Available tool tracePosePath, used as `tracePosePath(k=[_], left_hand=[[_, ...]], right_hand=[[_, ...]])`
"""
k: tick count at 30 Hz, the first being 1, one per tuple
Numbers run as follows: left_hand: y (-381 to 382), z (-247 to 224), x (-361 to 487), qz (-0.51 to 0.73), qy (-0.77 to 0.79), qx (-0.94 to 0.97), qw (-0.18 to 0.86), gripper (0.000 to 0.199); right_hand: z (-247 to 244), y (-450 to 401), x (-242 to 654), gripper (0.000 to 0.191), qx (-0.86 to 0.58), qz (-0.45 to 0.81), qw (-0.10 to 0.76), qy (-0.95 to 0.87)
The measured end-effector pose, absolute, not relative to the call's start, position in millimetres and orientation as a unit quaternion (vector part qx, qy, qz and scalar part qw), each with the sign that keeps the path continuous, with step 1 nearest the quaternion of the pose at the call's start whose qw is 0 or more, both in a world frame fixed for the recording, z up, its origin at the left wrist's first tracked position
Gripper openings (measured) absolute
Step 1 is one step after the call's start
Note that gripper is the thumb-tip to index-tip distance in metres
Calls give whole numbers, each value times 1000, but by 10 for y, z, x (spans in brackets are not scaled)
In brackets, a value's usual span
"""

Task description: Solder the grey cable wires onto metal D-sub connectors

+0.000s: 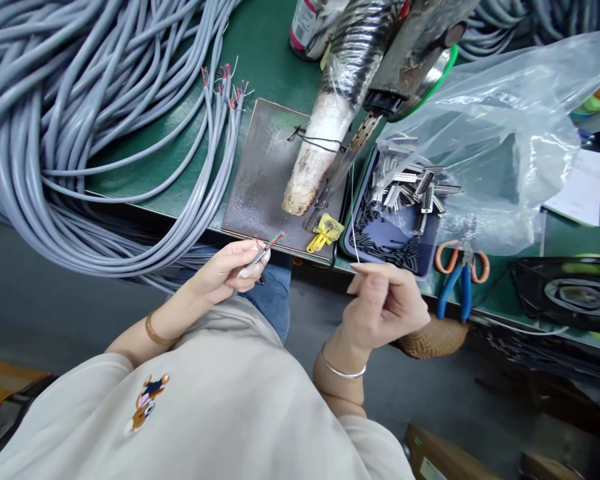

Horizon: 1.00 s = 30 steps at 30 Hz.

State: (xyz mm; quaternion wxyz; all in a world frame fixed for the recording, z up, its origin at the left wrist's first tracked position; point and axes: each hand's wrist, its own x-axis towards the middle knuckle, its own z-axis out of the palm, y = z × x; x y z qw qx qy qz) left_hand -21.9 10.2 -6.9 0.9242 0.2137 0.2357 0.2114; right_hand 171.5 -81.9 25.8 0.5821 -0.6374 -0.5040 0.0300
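My left hand [230,267] is closed around the end of a grey cable [253,265], whose thin red, green and dark wires [275,241] stick out past the fingertips. A pale covering on that end is partly hidden by the fingers. My right hand [385,300] pinches the lower end of a thin silvery solder wire [354,220], which runs up toward a green-rimmed spool [443,80]. Between and beyond the hands, a soldering iron [343,170] points down over a dark board [265,160]. Yellow clips [325,235] lie near the board's front edge.
A large bundle of grey cables [60,120] covers the left side. A foil-wrapped duct [320,140] reaches over the board. To the right are a blue tray [397,237] with metal connectors [423,190] and black bits, a plastic bag [505,147], and pliers [457,283].
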Motion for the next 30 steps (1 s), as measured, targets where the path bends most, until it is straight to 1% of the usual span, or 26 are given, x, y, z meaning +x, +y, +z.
tracePosePath(k=[5, 10, 19, 23, 26, 30], left_hand=[[106, -53, -214, 189, 198, 176, 946, 29], [80, -77, -191, 159, 203, 171, 951, 30], [37, -102, -146, 107, 209, 178, 956, 38], [20, -116, -126, 97, 216, 184, 954, 38], [4, -106, -105, 110, 222, 199, 948, 39], [-10, -48, -78, 130, 218, 229, 940, 41]], right_hand=[[237, -795, 1599, 16, -659, 115, 519, -532], [207, -726, 1538, 11, -651, 216, 508, -521], [172, -645, 1541, 17, -635, 361, 491, -475], [148, -635, 1549, 16, -631, 373, 500, -461], [114, -653, 1520, 22, -635, 361, 512, -451], [89, -653, 1521, 24, -612, 370, 564, -412]])
